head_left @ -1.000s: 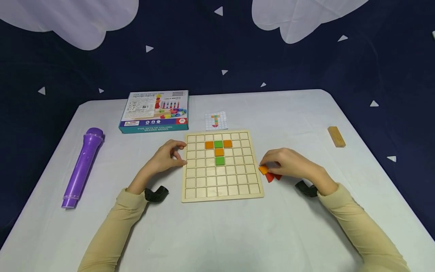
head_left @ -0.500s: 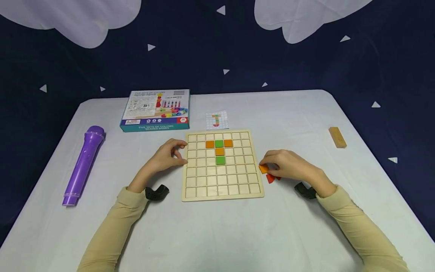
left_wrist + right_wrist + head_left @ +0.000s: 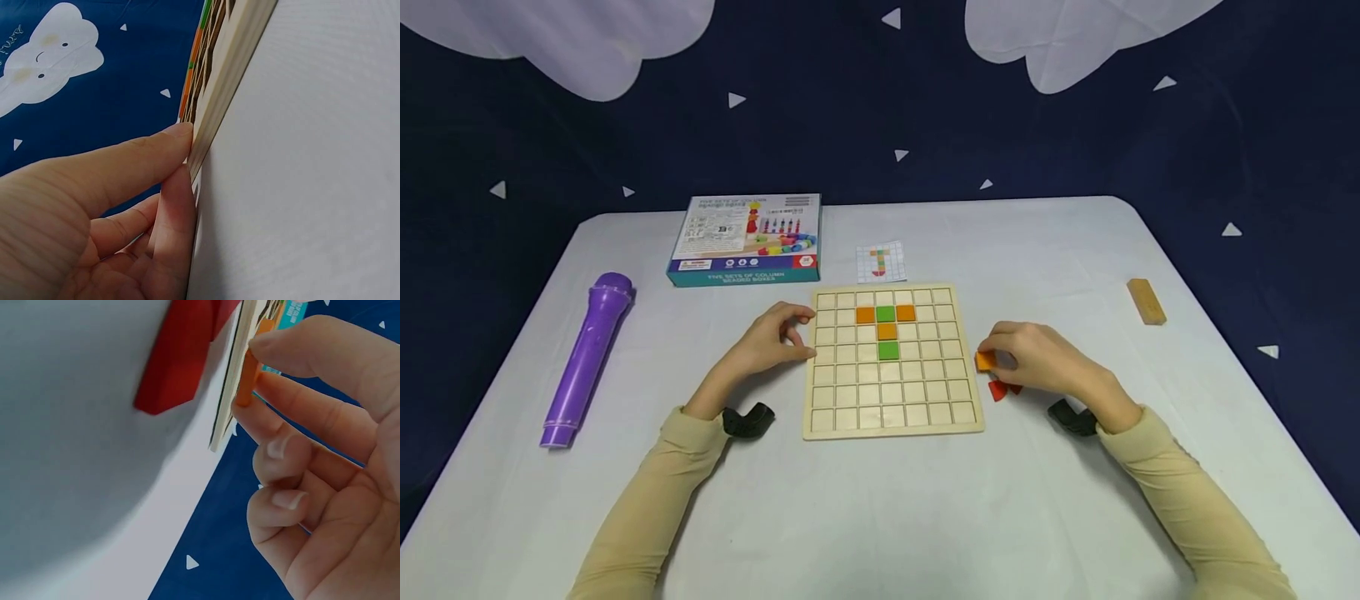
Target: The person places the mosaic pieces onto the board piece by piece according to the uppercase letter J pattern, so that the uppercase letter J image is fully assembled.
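A wooden grid board [image 3: 847, 397] lies mid-table. Set in it are orange and green [image 3: 888, 351] square tiles in a T-like pattern. My left hand [image 3: 767, 343] rests at the board's left edge, thumb and index finger apart and touching the rim; in the left wrist view the thumb tip [image 3: 180, 132] sits right at that edge. To the right of the board, my right hand [image 3: 1037, 357] pinches an orange square tile [image 3: 985, 361] between thumb and fingers. The right wrist view shows this tile [image 3: 248, 378] edge-on. Red pieces [image 3: 997, 390] lie on the table just below, partly hidden by the hand.
Behind the board lies a small pattern card [image 3: 881, 262], with a boxed bead set [image 3: 745, 240] to its left. A purple microphone-shaped tube [image 3: 587, 358] lies at the far left, a wooden block [image 3: 1146, 302] at the right. Black wrist straps [image 3: 749, 421] show near both cuffs.
My right hand has shifted slightly away from the red pieces with the orange tile, which has turned a little. The left hand keeps its place at the board's edge. The head view tilts slightly.
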`<state>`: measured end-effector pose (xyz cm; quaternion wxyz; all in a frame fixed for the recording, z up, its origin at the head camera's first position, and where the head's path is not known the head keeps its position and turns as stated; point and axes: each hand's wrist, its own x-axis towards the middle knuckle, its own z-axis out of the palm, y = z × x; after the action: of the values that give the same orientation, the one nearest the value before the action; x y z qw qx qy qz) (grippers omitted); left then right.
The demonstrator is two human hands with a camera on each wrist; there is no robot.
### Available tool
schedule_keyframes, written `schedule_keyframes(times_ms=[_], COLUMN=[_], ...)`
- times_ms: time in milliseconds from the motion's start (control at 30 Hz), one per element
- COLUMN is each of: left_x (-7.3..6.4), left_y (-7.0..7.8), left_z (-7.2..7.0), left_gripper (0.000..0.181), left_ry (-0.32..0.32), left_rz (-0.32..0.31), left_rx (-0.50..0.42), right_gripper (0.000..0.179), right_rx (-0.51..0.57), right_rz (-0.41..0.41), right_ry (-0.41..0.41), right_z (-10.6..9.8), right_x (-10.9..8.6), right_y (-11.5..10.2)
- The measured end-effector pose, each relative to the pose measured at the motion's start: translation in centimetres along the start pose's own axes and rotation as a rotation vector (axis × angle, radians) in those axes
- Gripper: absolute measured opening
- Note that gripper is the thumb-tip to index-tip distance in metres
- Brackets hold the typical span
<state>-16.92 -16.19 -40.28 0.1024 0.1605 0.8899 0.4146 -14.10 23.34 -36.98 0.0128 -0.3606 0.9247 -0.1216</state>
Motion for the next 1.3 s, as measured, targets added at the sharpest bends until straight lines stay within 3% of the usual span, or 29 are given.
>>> schedule_keyframes(times_ms=[367,1033,1300], left_x=[-0.1,-0.1,-0.2], left_y=[0.2,0.3,0.4], left_z=[-0.1,0.0,-0.1], left_gripper=[0.057,0.057,0.058], left_ry=[-0.006,0.001,-0.003], left_rz=[-0.006,0.000,-0.004], left_rx=[0.002,0.005,0.006], right_gripper=[0.023,0.025,0.019], right_rx=[-0.006,-0.034,-0.047], right_rz=[0.005,-0.110,-0.144], right_ry=[0.048,0.072,0.079], right_z=[-0.4,0.0,0.4], right_x=[0.6,3.3,4.4], right_y=[-1.0,-3.2,-4.2])
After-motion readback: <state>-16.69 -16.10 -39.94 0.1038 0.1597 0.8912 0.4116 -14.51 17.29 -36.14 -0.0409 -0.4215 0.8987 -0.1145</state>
